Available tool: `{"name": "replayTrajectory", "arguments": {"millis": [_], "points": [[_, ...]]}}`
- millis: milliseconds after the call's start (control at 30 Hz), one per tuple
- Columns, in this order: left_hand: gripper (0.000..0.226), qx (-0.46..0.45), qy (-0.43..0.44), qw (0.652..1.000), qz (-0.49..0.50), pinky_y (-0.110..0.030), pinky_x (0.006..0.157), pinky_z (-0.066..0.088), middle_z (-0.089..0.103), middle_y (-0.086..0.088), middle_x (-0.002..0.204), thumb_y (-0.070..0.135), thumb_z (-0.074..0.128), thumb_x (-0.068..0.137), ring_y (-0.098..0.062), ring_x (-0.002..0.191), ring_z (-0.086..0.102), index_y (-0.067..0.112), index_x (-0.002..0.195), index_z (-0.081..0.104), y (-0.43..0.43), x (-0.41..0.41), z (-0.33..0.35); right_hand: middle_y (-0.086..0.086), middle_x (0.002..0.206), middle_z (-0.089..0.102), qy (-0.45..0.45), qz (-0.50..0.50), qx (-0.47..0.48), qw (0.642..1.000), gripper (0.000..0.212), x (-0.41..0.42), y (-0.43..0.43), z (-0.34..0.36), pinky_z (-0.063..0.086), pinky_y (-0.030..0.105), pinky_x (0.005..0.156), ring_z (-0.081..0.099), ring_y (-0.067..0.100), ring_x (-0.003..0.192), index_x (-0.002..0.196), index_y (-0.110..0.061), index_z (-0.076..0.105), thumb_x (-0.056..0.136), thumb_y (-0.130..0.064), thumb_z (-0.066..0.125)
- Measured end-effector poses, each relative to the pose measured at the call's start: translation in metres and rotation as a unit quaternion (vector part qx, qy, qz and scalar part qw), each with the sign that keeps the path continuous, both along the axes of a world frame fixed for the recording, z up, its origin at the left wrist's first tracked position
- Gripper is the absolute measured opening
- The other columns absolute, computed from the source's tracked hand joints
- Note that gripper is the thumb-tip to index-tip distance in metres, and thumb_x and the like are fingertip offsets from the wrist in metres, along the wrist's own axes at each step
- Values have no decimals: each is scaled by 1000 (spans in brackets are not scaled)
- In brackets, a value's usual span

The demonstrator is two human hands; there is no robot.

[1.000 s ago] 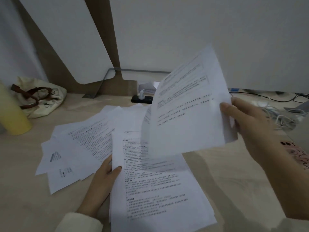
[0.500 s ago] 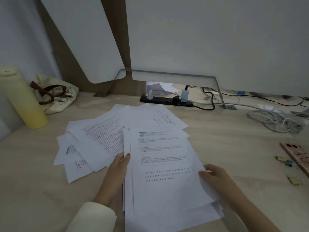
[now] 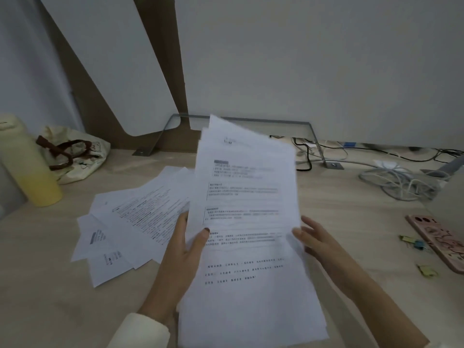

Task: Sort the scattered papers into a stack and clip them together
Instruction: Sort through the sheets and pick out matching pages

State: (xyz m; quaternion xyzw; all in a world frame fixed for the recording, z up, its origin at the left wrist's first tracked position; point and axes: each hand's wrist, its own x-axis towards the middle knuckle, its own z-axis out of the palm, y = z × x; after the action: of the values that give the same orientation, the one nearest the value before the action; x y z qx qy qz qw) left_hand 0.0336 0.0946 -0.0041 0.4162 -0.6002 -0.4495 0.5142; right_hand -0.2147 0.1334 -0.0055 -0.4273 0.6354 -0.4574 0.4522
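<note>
White paper fills the middle of the frame: a stack of papers (image 3: 246, 222) is held up off the wooden desk (image 3: 37, 297), leaning back a little. The left hand (image 3: 180, 254) grips its left edge, with the thumb on the front and the fingers hidden behind. The right hand (image 3: 319, 242) touches the right edge, fingers a little apart; whether it pinches the stack cannot be told. More loose papers (image 3: 130, 222) lie spread on the desk at the middle left. Small clips (image 3: 414, 243) lie at the right, beside a pink phone (image 3: 437, 239).

Left hand (image 3: 179, 252) raised, thumb pinching paper stack (image 3: 246, 285) — right hand (image 3: 319, 243) fingers straight, touching its edge
</note>
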Motion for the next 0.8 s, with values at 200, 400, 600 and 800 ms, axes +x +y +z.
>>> {"name": "replayTrajectory", "arguments": {"millis": [200, 400, 600, 800], "points": [[32, -111, 69, 991, -29, -11, 75, 50, 67, 27, 104, 21, 58, 82, 4, 99, 63, 38, 108, 52, -5, -11, 57, 1, 111, 72, -131, 78, -131, 980, 37, -10, 2, 75, 59, 31, 75, 69, 22, 99, 111, -21, 66, 75, -27, 72], [35, -60, 121, 989, -63, -16, 66, 55, 72, 18, 99, 18, 71, 73, -7, 93, 68, 28, 104, 58, -7, -23, 62, 1, 109, 73, -97, 119, -143, 978, 30, -13, 13, 79, 58, 28, 76, 69, 22, 101, 100, -26, 74, 70, -29, 72], [33, -69, 136, 987, -54, -16, 61, 55, 73, 20, 89, 23, 70, 67, -5, 84, 70, 29, 97, 60, -7, -39, 73, 0, 107, 74, -79, 32, -187, 979, 28, -11, 14, 73, 57, 35, 83, 69, 19, 99, 102, -20, 72, 76, -16, 66], [29, 45, 124, 988, -76, -13, 57, 53, 75, 16, 78, 14, 79, 59, -3, 75, 71, 29, 83, 70, -3, -40, 45, -11, 106, 73, -89, 66, -125, 986, 25, -10, 23, 52, 56, 18, 72, 69, 10, 97, 93, -36, 74, 77, -18, 64]]}}
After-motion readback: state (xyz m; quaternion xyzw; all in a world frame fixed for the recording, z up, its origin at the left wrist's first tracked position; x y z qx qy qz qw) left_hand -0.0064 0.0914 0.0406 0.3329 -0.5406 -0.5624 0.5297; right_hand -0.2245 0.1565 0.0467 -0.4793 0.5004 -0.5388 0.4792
